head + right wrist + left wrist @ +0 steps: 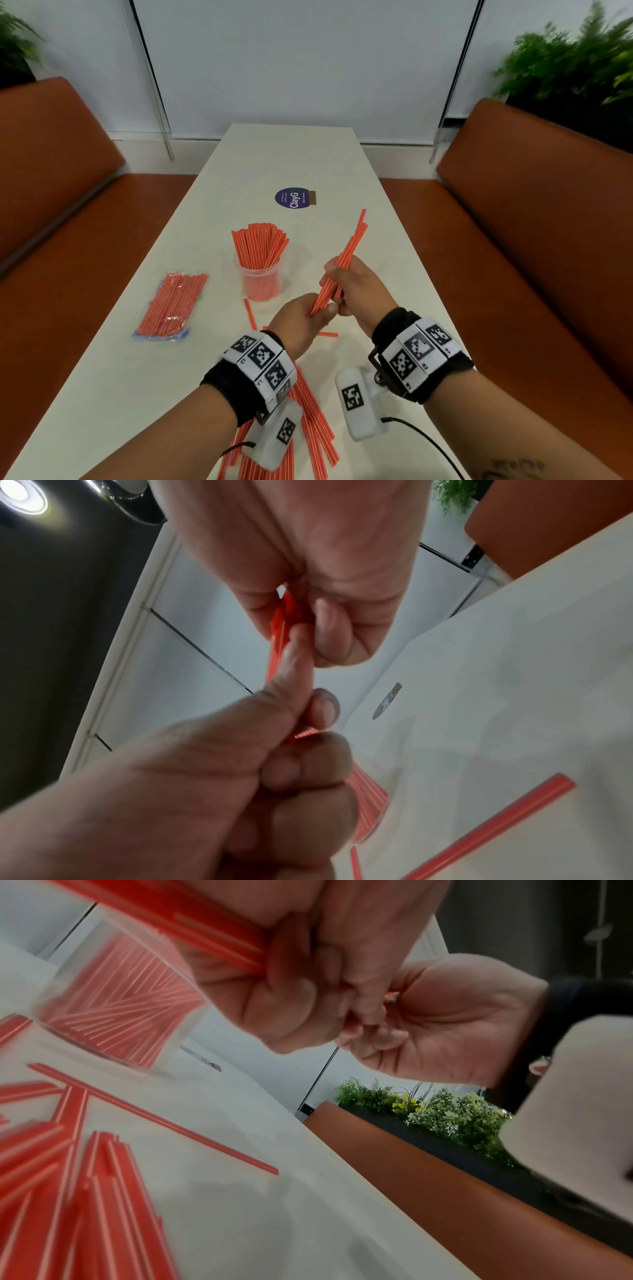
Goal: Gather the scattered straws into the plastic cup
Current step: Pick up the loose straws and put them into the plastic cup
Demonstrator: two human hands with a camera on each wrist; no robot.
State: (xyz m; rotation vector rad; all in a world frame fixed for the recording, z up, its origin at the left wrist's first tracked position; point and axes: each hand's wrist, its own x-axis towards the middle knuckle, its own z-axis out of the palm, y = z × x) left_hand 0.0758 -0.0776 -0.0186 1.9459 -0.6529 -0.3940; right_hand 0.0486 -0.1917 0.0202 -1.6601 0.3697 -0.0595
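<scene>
A clear plastic cup (pixel 261 282) stands mid-table, packed with upright red straws (pixel 260 246). To its right, above the table, both hands hold one slanted bundle of red straws (pixel 346 255). My left hand (pixel 301 317) grips the bundle's lower end (pixel 219 939). My right hand (pixel 356 286) curls round its middle (pixel 279 631). A pile of loose red straws (pixel 313 425) lies near the table's front edge, partly hidden under my left wrist. Two single straws (pixel 250 313) lie just in front of the cup.
A plastic bag of red straws (pixel 171 303) lies left of the cup. A round purple sticker (pixel 291 197) sits on the white table (pixel 291 157) farther back. Orange benches (pixel 534 240) flank the table, with plants (pixel 575 65) behind them.
</scene>
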